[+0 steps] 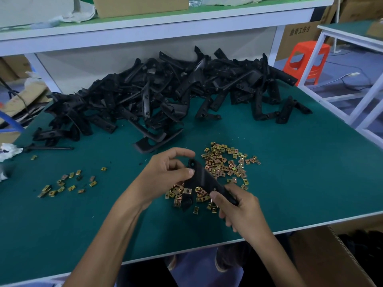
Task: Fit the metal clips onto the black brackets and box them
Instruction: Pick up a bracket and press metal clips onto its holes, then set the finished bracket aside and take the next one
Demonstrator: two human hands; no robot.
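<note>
Open carton [323, 255] sits below table [300, 204] near edge, R side; bare green mat gives room L + R of hands. R hand [242, 208] grips lower end of black bracket [205, 179]; L hand [165, 175] pinches its upper end, fingers curled, just over metal clips [223, 164]. Bracket heap [165, 92] fills far edge; far carton [300, 32] print ends "工作台".

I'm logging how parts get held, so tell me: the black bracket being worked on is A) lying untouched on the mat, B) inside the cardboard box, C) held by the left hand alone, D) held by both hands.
D: the left hand pinches the upper end of the black bracket and the right hand grips its lower end, above the loose metal clips.
</note>
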